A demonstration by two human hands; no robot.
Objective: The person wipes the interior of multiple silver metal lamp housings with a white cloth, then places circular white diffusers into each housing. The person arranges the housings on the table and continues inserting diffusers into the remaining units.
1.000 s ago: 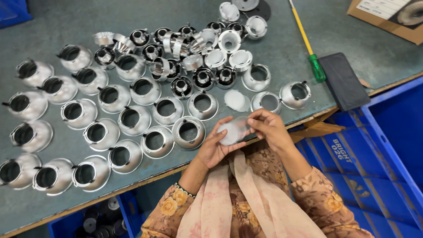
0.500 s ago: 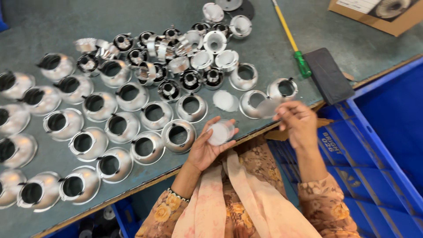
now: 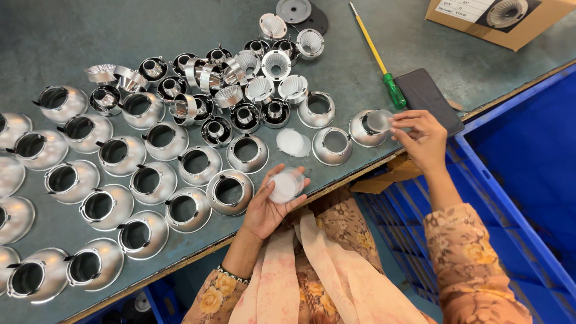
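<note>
Rows of shiny spun-metal reflector cups (image 3: 147,180) cover the matte grey counter (image 3: 54,36). Your left hand (image 3: 270,207) cradles a frosted round disc (image 3: 285,185) at the counter edge. Your right hand (image 3: 423,138) pinches a clear disc (image 3: 379,120) over the rightmost cup (image 3: 362,131).

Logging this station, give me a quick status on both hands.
Left hand cradles a stack of clear discs. Right hand fingers place one clear disc on a silver reflector cup. Nothing obstructing.

Silver reflector cups (image 3: 180,162) crowd the table (image 3: 60,36).
</note>
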